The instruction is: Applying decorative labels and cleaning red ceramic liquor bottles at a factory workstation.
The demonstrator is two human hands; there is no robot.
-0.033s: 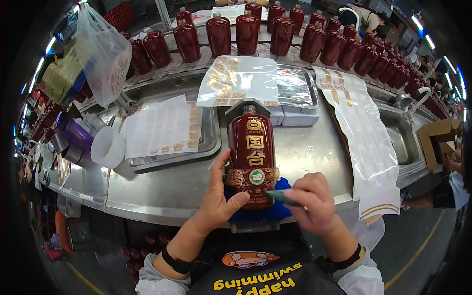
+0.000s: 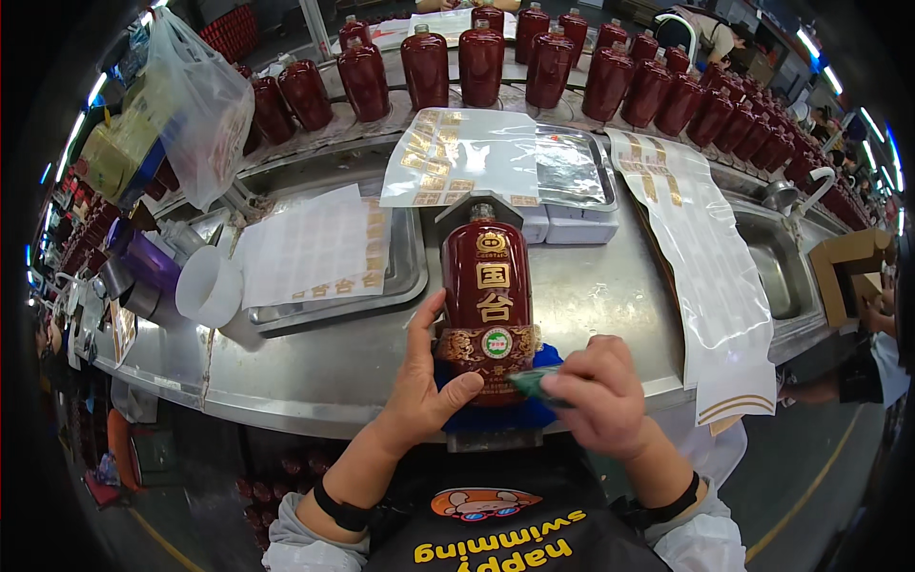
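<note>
A dark red bottle (image 2: 488,257) with gold lettering, a patterned band and a round green-and-white sticker lies in front of me. Its neck points away, against a grey metal rest, and its base is over a blue cloth (image 2: 543,358). My left hand (image 2: 419,386) holds the bottle's lower left side, thumb at the front and a finger along the edge; the other fingers are partly hidden. Pinched in my right hand (image 2: 602,396) is a small flat green tool (image 2: 530,383), blurred, its tip at the bottle's lower right front.
Sheets of gold labels (image 2: 319,243) lie on a metal tray (image 2: 410,286) at the left, beside a white cup (image 2: 210,286). Another label sheet (image 2: 496,153) lies behind the bottle. A long backing sheet (image 2: 710,286) runs down the right, near a sink (image 2: 777,257). Red bottles (image 2: 479,67) line the back.
My right hand has shifted very slightly, and the green tool has turned so more of its face shows. The left hand and the bottle stay in place.
</note>
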